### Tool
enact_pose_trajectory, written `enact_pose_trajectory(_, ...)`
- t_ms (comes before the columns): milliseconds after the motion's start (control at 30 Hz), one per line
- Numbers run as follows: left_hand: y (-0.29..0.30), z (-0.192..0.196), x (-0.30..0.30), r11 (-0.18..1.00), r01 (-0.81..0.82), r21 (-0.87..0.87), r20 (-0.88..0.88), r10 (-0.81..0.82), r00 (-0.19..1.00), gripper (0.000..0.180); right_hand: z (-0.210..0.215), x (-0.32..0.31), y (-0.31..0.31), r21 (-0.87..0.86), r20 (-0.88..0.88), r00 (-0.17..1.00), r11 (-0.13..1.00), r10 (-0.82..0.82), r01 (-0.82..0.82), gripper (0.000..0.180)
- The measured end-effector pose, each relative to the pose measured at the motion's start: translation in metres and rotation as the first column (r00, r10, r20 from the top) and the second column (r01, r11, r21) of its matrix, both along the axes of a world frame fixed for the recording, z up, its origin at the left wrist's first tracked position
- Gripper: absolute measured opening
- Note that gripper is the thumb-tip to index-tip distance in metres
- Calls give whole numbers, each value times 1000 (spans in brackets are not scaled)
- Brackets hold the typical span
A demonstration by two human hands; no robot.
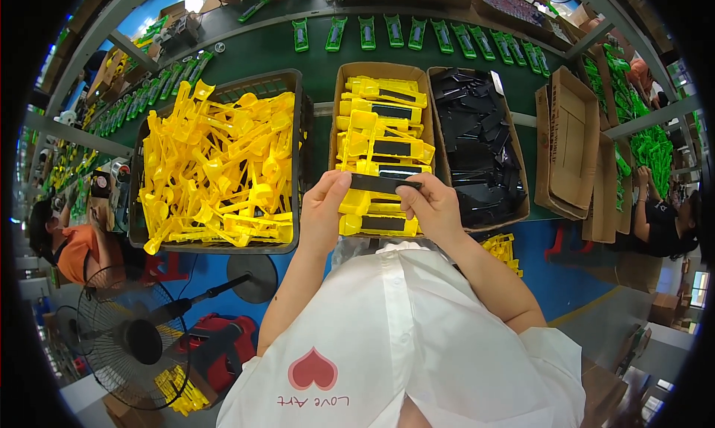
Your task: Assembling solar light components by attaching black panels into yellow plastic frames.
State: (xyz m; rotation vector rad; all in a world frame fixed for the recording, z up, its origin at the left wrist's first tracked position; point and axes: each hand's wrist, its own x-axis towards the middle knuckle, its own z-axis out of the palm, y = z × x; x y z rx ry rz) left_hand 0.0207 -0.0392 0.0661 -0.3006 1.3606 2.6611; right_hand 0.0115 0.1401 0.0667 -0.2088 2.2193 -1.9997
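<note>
Directly ahead, three containers are set side by side on the green workbench (283, 52). A dark plastic crate (294, 160) at the left is filled with loose yellow plastic parts (216, 167), piled in no order. A middle cardboard box (381, 72) holds yellow parts with black inserts fitted (383, 148), stacked in rows. A right cardboard box (519, 175) contains loose black strips (477, 152).

One black strip (381, 183) is held over the near end of the middle box. Its long axis runs left to right, roughly level, with the flat face turned up. The left hand (324, 208) is closed on the strip's left end, pinching it between thumb and fingers; the right hand (430, 208) is closed on the right end in the same manner. A yellow part lies just beneath the strip, partly hidden by both hands.

Flattened cardboard boxes (570, 148) stand at the far right. A row of green parts (417, 35) is laid along the conveyor behind the boxes. A standing fan (134, 338) is seen at the lower left, beside another person (74, 245) in orange.
</note>
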Motion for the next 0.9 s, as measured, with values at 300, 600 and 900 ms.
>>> enact_pose_trajectory(300, 7, -14, 1, 982, 3, -191, -181, -39, 983, 21, -3, -1, 2, 30, 15, 1000, 1000, -11, 10, 14)
enact_pose_trajectory(600, 9, -10, 1, 998, 49, 39, 25, -50, 998, 23, -3, -2, 0, -73, 77, 997, 997, -32, 37, 15)
enact_pose_trajectory(900, -26, -24, -2, 764, 238, -599, 51, -261, 964, 24, 20, -16, 33, 174, 269, 958, 973, 102, -152, 19)
